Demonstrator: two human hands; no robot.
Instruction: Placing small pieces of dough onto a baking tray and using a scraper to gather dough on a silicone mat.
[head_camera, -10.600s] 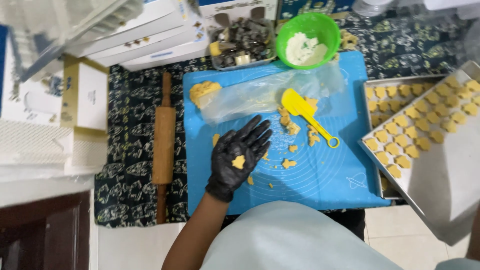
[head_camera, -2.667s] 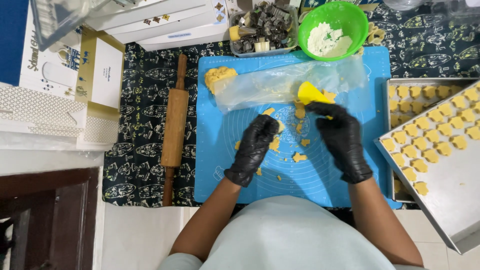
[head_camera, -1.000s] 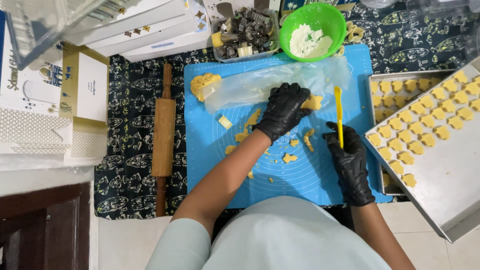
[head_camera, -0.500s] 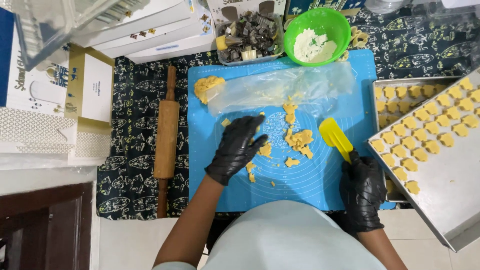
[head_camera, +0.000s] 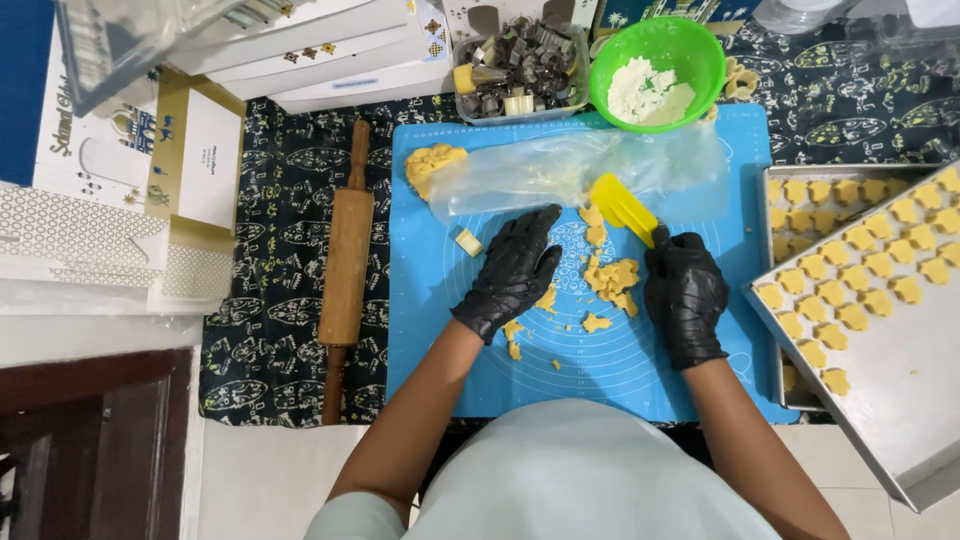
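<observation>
A blue silicone baking mat (head_camera: 500, 370) is covering the centre of the frame, keeping the dough off the patterned cloth. At right, steel trays (head_camera: 900, 400) are holding rows of cut biscuits. The left hand (head_camera: 512, 272) is lying open and flat, hemming in the yellow dough scraps (head_camera: 612, 280) at mid-mat, while the right hand (head_camera: 686, 295) is gripping a yellow scraper (head_camera: 622, 206). A rolling pin (head_camera: 345, 265) is lying at left; a clear plastic sheet (head_camera: 580, 172) and a dough lump (head_camera: 430, 165) are crowding the mat's top.
</observation>
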